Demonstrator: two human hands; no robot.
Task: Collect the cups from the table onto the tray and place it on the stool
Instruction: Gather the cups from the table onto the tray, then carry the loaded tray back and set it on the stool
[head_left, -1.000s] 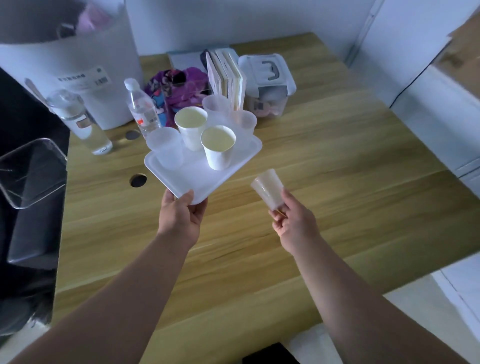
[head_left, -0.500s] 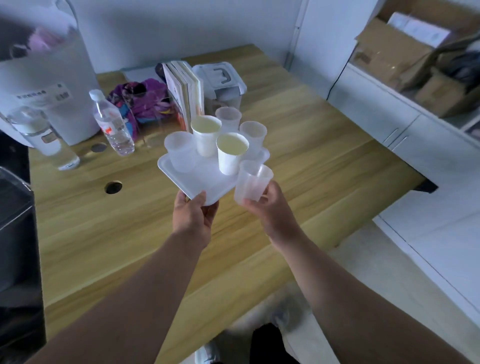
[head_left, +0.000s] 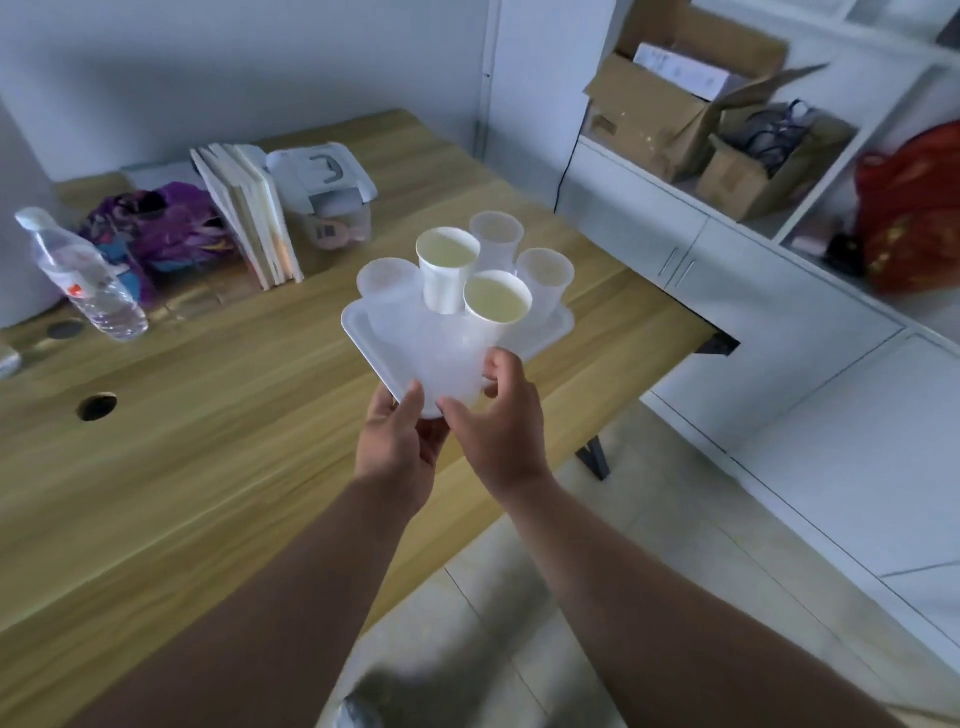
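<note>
A white tray (head_left: 551, 332) is held in the air above the wooden table (head_left: 208, 415). My left hand (head_left: 400, 447) grips its near corner. On the tray stand two white paper cups (head_left: 447, 270) and three translucent plastic cups (head_left: 545, 280). My right hand (head_left: 501, 426) is closed around one more translucent cup (head_left: 449, 364), which sits at the tray's near corner in front of the nearer paper cup (head_left: 496, 306). No stool is in view.
On the table's far side are a water bottle (head_left: 88, 280), a purple bag (head_left: 166, 228), a row of books (head_left: 249, 228) and a lidded plastic box (head_left: 327, 197). White cabinets (head_left: 779, 338) with cardboard boxes (head_left: 665, 114) and a red bag (head_left: 914, 208) line the right. Tiled floor lies below.
My right hand carried the translucent cup from beside the tray onto its near corner. The view has swung right, and the tray with my left hand now sits further right over the table.
</note>
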